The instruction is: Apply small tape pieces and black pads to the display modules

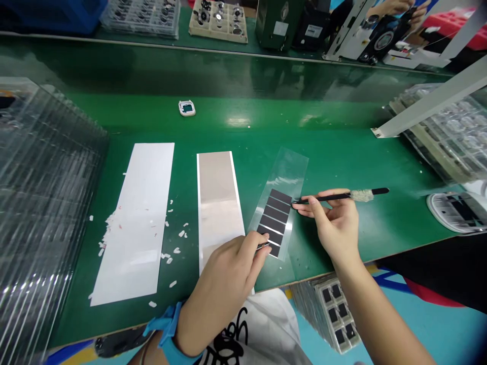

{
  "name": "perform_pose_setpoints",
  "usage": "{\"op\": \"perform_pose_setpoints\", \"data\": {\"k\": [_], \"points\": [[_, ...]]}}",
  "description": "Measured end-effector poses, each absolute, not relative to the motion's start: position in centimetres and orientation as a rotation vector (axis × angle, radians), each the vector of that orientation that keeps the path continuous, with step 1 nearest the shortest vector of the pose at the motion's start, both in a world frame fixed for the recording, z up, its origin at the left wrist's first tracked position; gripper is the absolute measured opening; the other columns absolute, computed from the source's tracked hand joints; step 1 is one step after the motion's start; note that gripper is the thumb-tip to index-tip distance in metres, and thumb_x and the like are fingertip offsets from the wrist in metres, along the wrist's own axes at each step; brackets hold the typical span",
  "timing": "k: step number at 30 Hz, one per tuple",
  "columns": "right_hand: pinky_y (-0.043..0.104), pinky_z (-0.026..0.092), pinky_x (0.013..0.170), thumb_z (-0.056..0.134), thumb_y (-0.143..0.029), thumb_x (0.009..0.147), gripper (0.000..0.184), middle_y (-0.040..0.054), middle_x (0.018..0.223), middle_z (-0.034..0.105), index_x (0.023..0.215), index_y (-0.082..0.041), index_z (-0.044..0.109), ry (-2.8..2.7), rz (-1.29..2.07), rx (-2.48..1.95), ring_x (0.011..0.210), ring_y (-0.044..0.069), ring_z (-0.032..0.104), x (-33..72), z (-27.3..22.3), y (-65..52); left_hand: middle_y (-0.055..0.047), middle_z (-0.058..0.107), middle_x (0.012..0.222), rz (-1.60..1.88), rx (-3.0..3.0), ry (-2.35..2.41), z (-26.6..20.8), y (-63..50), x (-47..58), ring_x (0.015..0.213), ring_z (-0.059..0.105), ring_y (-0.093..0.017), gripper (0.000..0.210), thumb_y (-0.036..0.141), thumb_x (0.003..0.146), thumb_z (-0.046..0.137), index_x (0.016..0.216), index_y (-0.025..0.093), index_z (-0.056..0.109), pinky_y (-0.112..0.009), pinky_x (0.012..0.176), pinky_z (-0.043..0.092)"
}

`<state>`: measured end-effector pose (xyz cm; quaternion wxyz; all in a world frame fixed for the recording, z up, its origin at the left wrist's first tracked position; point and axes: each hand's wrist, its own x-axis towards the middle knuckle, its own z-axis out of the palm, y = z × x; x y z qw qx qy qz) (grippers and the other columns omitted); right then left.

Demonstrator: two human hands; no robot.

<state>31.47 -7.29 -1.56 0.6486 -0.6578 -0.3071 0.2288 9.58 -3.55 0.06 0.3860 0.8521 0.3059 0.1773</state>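
Note:
A clear plastic sheet (pixel 288 170) lies on the bench with a column of black rectangular stickers (pixel 276 211) on it. Over its lower end, my left hand (pixel 232 268) pinches a thin, dark, shiny piece between thumb and forefinger; most of it is hidden, so its kind is unclear. My right hand (pixel 337 218) grips a slim black stick-like tool (pixel 327 197) with a pale wrap near its far end. The tool's tip is at the right edge of the upper stickers. Left of the sheet lies a beige strip with white borders (pixel 216 187), partly under my left hand.
A white sheet (pixel 133 218) lies at left, small white scraps (pixel 181 233) around it. Stacked clear trays (pixel 45 203) stand far left, more trays (pixel 452 126) at right behind a white post (pixel 429 104). A small white-framed part (pixel 186 108) lies at the back. Another person's hands (pixel 395 7) show beyond.

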Motion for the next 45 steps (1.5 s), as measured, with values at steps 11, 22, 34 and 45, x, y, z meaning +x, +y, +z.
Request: {"op": "perform_pose_setpoints", "data": {"k": [11, 22, 34, 45], "points": [[0.029, 0.064, 0.054, 0.082, -0.040, 0.079, 0.041, 0.0014, 0.083, 0.072, 0.095, -0.022, 0.049, -0.727, 0.497, -1.492, 0.059, 0.020, 0.074, 31.7, -1.6, -7.5, 0.000, 0.071, 0.080, 0.552, 2.089, 0.862, -0.3, -3.6, 9.8, 0.058, 0.059, -0.015, 0.007, 0.018, 0.097, 0.055, 0.101, 0.022, 0.059, -0.027, 0.056, 0.045], [0.035, 0.068, 0.073, 0.058, -0.002, 0.091, 0.023, 0.0026, 0.090, 0.069, 0.102, -0.021, 0.051, -0.953, 0.439, -1.163, 0.087, 0.020, 0.075, 22.1, 2.9, -9.3, -0.004, 0.071, 0.096, 0.799, 1.885, 0.863, 0.4, -3.4, 9.4, 0.077, 0.064, -0.014, 0.033, 0.018, 0.101, 0.049, 0.131, 0.023, 0.061, -0.025, 0.070, 0.050], [0.041, 0.070, 0.077, 0.055, 0.015, 0.079, 0.039, 0.0038, 0.093, 0.067, 0.105, -0.015, 0.050, -1.069, 0.207, -1.079, 0.088, 0.021, 0.073, 20.0, 1.7, -8.5, -0.004, 0.058, 0.100, 0.829, 1.782, 0.764, 0.7, -3.3, 9.0, 0.085, 0.057, -0.014, 0.047, 0.022, 0.103, 0.042, 0.150, 0.026, 0.042, -0.026, 0.076, 0.047], [0.046, 0.070, 0.079, 0.056, 0.016, 0.077, 0.043, 0.0034, 0.095, 0.067, 0.106, -0.015, 0.050, -1.097, 0.173, -1.081, 0.089, 0.022, 0.073, 20.0, 1.1, -8.5, -0.005, 0.059, 0.104, 0.843, 1.761, 0.738, 0.7, -3.4, 8.9, 0.092, 0.057, -0.015, 0.046, 0.023, 0.105, 0.038, 0.151, 0.022, 0.042, -0.028, 0.081, 0.047]]}}
